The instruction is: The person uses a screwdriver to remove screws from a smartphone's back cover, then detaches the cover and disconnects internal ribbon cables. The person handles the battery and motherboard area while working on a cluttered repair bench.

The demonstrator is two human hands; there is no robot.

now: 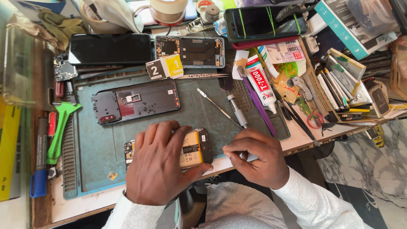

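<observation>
**Opened phone held at the battery, fine tool at its edge**

Step in hand: work on the internals of the opened phone (193,148) at 6 o'clock on the repair mat (97,148). The left hand (159,163) lies flat, clamped over it. The right hand (256,157) pinches a thin tool narrowly, tip toward the phone's right edge. Judged requirement: steady, light pressure. At 12 o'clock lies the removed back cover (135,101); beyond it, tweezers (203,76).

Opened phone (193,148) lying flat on the teal work mat's near edge — back cover off, yellow-labelled battery and dark circuit parts exposed, left end hidden, thin metal tool (222,150) — tip beside its right end
</observation>
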